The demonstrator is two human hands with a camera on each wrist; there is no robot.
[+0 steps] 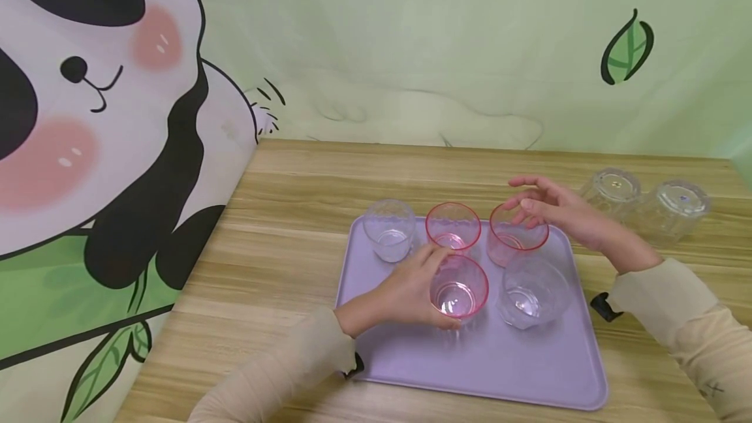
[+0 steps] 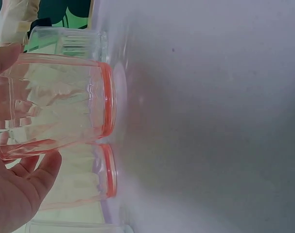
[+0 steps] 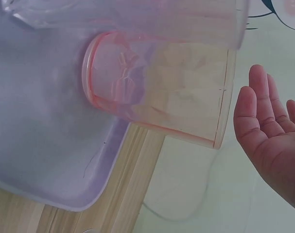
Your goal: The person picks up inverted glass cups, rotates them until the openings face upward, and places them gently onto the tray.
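On a lilac tray (image 1: 482, 371) stand several tumblers, all upright. My left hand (image 1: 411, 289) grips a pink-rimmed glass (image 1: 461, 292) in the front row; in the left wrist view, thumb and fingers wrap round this pink glass (image 2: 55, 104), its base at or just above the tray. My right hand (image 1: 555, 209) hovers at the rim of the back-right pink glass (image 1: 505, 247). The right wrist view shows that hand (image 3: 276, 138) apart from the pink glass (image 3: 171, 92), fingers loosely extended. Another pink glass (image 1: 452, 224) stands at back middle.
A clear glass (image 1: 389, 234) is at the tray's back left, another clear glass (image 1: 534, 296) at its front right. Two upside-down clear glasses, one nearer (image 1: 681, 204) and one farther (image 1: 615, 185), stand on the wooden table (image 1: 264, 247) beyond the right forearm. A panda-print cloth (image 1: 411, 51) hangs behind.
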